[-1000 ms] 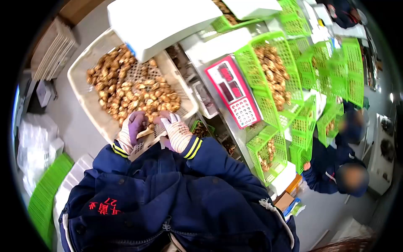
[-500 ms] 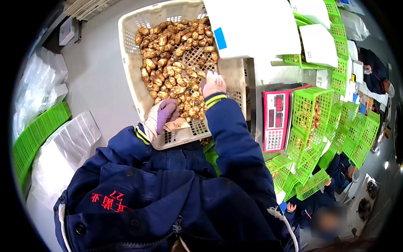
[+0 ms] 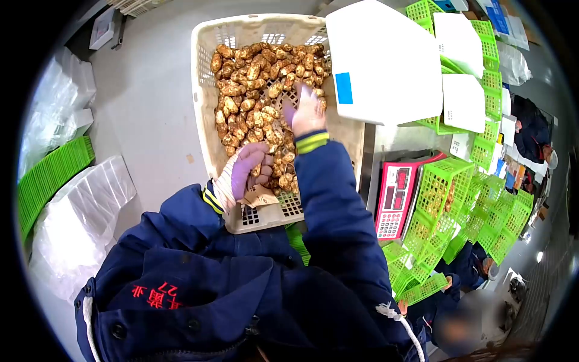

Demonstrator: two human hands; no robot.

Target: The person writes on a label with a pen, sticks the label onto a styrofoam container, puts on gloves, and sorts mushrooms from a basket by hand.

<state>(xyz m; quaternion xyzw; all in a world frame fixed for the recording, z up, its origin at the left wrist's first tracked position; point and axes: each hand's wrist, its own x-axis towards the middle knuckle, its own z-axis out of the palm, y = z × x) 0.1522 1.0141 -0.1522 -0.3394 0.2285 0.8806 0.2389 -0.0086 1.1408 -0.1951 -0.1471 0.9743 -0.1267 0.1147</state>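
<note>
A pale plastic crate (image 3: 204, 90) holds many brown, knobbly pieces (image 3: 244, 105) that look like roots or mushrooms. Over its near left part is my left hand (image 3: 249, 169), gloved in purple and white, its fingers curled at the pile; what they hold, if anything, is hidden. A tan paper tag (image 3: 258, 196) lies just under that hand at the crate's near edge. My right hand (image 3: 307, 111), in a similar glove, reaches over the middle of the crate beside the pieces, its fingers stretched and slightly blurred, with nothing visible in them.
A white box (image 3: 386, 66) overhangs the crate's right side. Right of the crate stands a red and white scale (image 3: 396, 196), beside green baskets (image 3: 437, 199). Plastic-wrapped stacks (image 3: 81, 223) and green stacked baskets (image 3: 57, 175) are at left. Several people are at the right.
The view has shifted, so crate and scale sit differently in it. My hands have moved apart; my right hand has gone farther over the crate, while my left stays near the tag.
</note>
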